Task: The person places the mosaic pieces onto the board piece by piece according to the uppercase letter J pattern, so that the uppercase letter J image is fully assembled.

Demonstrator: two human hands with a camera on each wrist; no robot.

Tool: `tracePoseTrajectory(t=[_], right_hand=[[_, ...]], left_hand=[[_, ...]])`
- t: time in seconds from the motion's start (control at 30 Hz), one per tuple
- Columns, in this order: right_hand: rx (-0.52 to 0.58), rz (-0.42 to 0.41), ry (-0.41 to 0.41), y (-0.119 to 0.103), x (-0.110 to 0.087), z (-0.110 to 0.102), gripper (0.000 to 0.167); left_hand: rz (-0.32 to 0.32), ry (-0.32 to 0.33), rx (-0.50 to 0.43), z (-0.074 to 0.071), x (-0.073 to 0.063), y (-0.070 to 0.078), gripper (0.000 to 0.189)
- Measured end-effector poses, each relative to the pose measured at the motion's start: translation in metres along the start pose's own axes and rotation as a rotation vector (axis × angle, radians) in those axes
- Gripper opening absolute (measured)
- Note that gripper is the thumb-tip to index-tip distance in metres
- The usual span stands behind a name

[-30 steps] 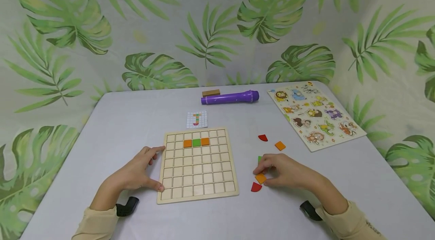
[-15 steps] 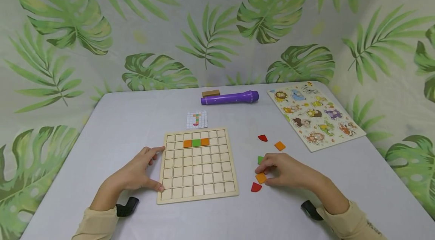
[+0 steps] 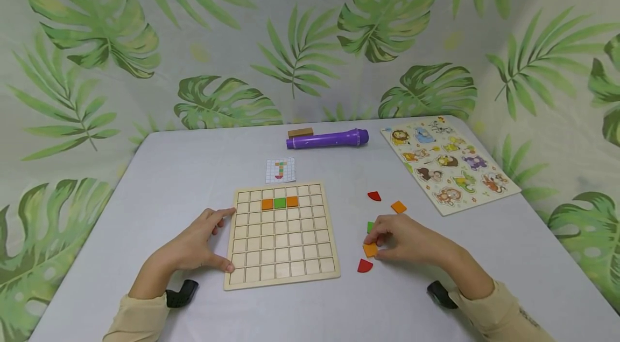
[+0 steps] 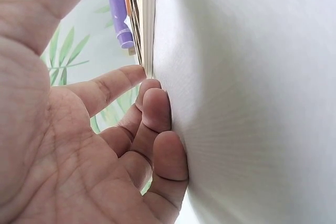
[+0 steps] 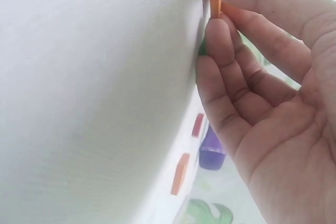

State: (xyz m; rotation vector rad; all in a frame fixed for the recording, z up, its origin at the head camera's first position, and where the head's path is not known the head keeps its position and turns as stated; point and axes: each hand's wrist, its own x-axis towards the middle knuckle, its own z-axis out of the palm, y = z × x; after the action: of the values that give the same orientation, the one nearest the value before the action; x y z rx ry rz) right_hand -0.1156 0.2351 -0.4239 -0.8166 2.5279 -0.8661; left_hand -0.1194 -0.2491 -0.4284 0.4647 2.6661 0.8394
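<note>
At the left edge of the wooden grid board [image 3: 268, 229], my left hand [image 3: 194, 242] touches the rim with index finger and thumb spread apart. Its other fingers rest bent on the table in the left wrist view. Two orange tiles and a green tile [image 3: 280, 203] between them sit in the board's second row. My right hand [image 3: 407, 239] pinches an orange square tile [image 3: 370, 250] between thumb and fingers, close over the table. Just beyond it a green tile [image 3: 370, 227] is partly hidden by the fingers. A red quarter-round tile [image 3: 365, 266] lies nearer.
Farther back on the right are a red quarter-round tile [image 3: 374, 196] and an orange tile [image 3: 399, 207]. A pattern card [image 3: 289, 171] lies behind the board. Beyond it are a purple microphone-shaped tube [image 3: 326, 140] and a wooden block [image 3: 301, 132]. An animal puzzle board [image 3: 450, 164] fills the back right.
My right hand has shifted slightly away from me, and the orange square tile in its fingers has moved with it. The left hand and the board have stayed put.
</note>
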Motion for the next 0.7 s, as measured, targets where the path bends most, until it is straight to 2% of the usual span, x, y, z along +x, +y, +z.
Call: tracePoseTrajectory(t=[0.3, 0.5, 0.7], right_hand=[[-0.027, 0.004, 0.017, -0.005, 0.008, -0.006, 0.021], [-0.064, -0.071, 0.056, -0.011, 0.025, -0.009, 0.021], [-0.109, -0.077, 0.057, -0.024, 0.043, -0.016, 0.021]], left_hand=[[0.005, -0.006, -0.001, 0.0, 0.0, 0.0, 0.128], [0.009, -0.004, 0.003, 0.0, 0.001, -0.002, 0.128], [0.013, -0.002, 0.006, 0.0, 0.001, -0.002, 0.127]])
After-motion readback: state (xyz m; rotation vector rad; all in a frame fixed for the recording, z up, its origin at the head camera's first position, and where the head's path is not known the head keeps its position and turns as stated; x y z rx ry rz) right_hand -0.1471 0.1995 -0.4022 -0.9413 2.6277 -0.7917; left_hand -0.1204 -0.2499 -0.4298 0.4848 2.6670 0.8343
